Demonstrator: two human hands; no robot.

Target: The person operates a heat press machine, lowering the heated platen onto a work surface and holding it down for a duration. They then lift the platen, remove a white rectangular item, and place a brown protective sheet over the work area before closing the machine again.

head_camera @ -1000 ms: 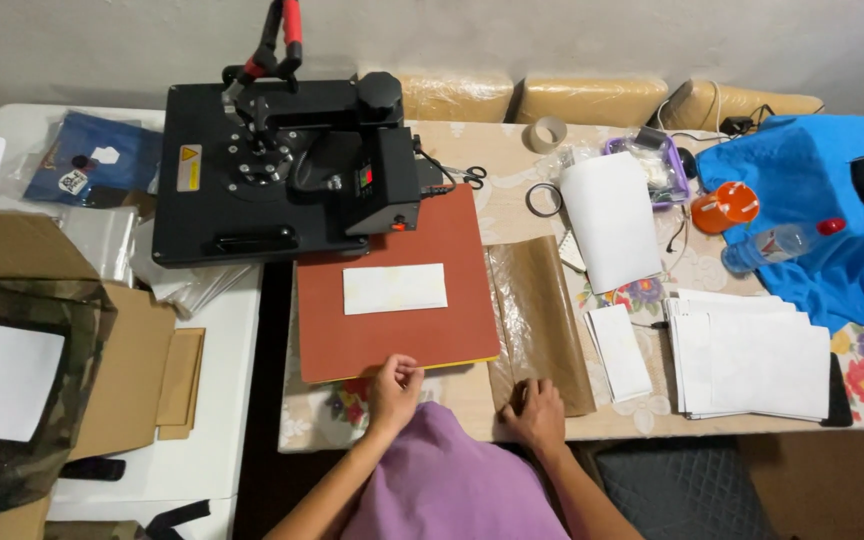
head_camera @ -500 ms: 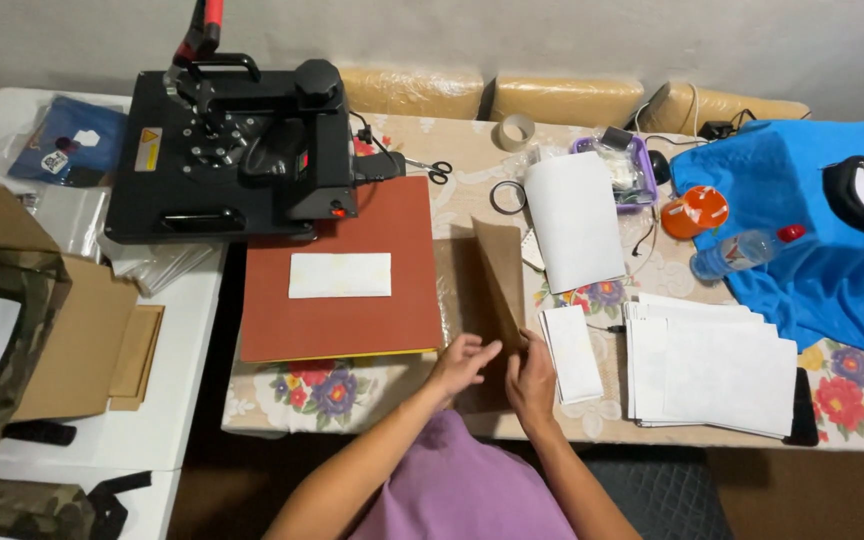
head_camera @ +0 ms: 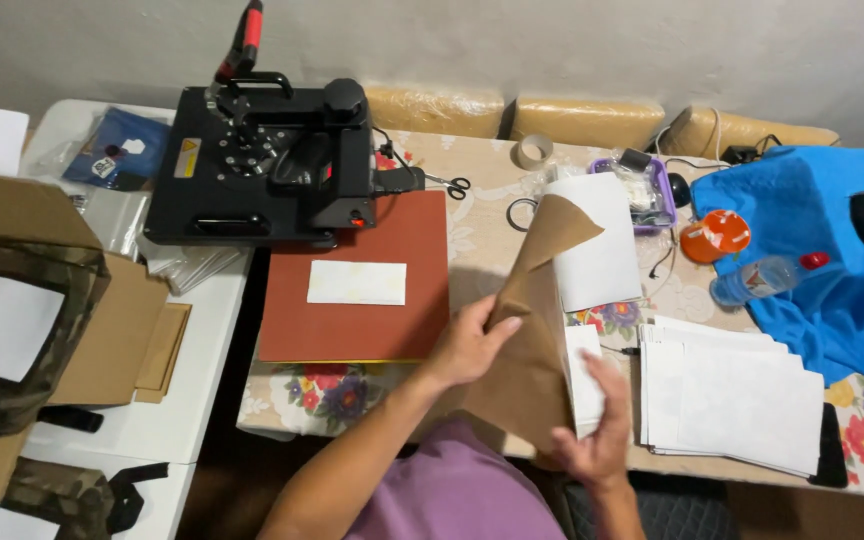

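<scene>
Both hands lifting a brown sheet off the table

Left hand (head_camera: 467,345) pinches the brown paper sheet (head_camera: 532,330) at its left edge, thumb on top; right hand (head_camera: 600,430) grips the lower right corner, fingers curled behind it. To handle it well, I'd judge both grips should stay light and level so the thin sheet doesn't crease. It is tan, matte, slightly curled, its top corner flopping up over a white sheet (head_camera: 602,240). It stands raised above the floral tablecloth (head_camera: 332,390), just right of the red-brown press pad (head_camera: 352,320) bearing a white rectangle (head_camera: 356,282), below the black heat press (head_camera: 262,165). A stack of white paper (head_camera: 732,395) lies to the right
</scene>
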